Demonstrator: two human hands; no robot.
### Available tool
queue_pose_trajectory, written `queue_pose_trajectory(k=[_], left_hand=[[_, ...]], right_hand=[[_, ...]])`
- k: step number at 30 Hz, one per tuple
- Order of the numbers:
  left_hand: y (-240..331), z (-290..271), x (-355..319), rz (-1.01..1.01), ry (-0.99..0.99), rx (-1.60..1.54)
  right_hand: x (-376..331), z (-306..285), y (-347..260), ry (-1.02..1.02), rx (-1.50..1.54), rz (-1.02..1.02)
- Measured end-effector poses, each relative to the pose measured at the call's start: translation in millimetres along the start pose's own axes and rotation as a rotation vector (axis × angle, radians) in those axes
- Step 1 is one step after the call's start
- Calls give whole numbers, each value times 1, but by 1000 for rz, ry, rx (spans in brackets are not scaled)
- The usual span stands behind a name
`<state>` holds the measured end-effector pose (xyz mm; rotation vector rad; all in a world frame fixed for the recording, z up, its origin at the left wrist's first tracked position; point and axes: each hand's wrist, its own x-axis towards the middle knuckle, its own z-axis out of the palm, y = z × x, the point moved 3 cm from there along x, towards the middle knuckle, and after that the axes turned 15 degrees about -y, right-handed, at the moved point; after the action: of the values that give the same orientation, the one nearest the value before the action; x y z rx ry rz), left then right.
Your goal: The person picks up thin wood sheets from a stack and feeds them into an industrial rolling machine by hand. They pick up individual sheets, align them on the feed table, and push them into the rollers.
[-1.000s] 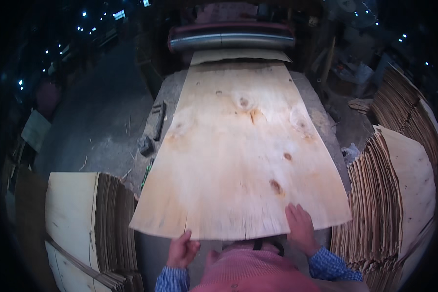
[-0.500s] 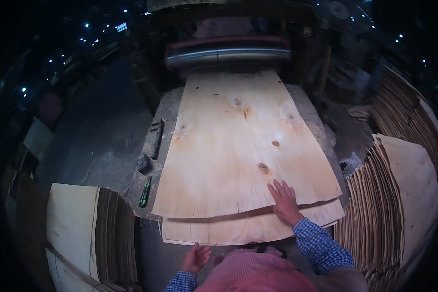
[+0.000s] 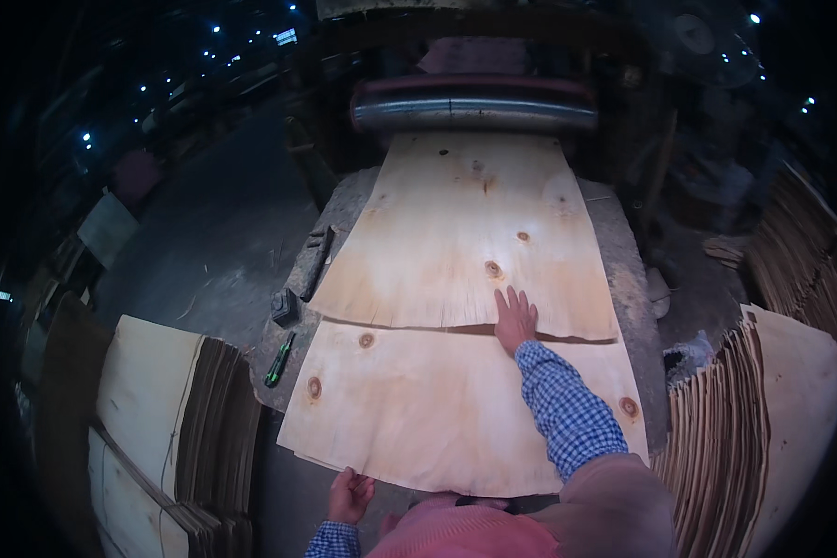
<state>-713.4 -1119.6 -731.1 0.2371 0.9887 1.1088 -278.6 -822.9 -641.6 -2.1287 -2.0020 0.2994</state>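
Note:
My right hand (image 3: pixel 515 322) lies flat with fingers spread on the near edge of the upper wood veneer sheet (image 3: pixel 465 242). That pale, knotty sheet runs away from me to a metal roller (image 3: pixel 474 110), its far end at the roller's underside. Beneath it, and sticking out toward me, is a lower veneer sheet (image 3: pixel 437 400) with several dark knots; another edge shows under its left corner. At that sheet's near edge, left of centre, my left hand (image 3: pixel 349 497) has its fingers curled and closed on the rim.
A green and black utility knife (image 3: pixel 279 359), a dark block (image 3: pixel 285 306) and a dark bar-shaped tool (image 3: pixel 317 260) lie along the worn table's left side (image 3: pixel 346 206). Veneer stacks stand at my left (image 3: pixel 149 400) and right (image 3: pixel 795 400). Another stack (image 3: pixel 790 251) is farther right.
The upper sheet has slid away toward the roller, my right hand moving forward with it. More of the lower sheet is uncovered. My left hand has closed at its near edge. The view has shifted left.

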Motion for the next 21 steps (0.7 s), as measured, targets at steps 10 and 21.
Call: queue_pose_trajectory(k=[10,21], left_hand=[[0,-14,3,6,-212,-259],[84,92,-14,-48,-433,193]], right_hand=[[-67,65,-8,63,3,-113],[-357,11,-96,-212,49,-290]])
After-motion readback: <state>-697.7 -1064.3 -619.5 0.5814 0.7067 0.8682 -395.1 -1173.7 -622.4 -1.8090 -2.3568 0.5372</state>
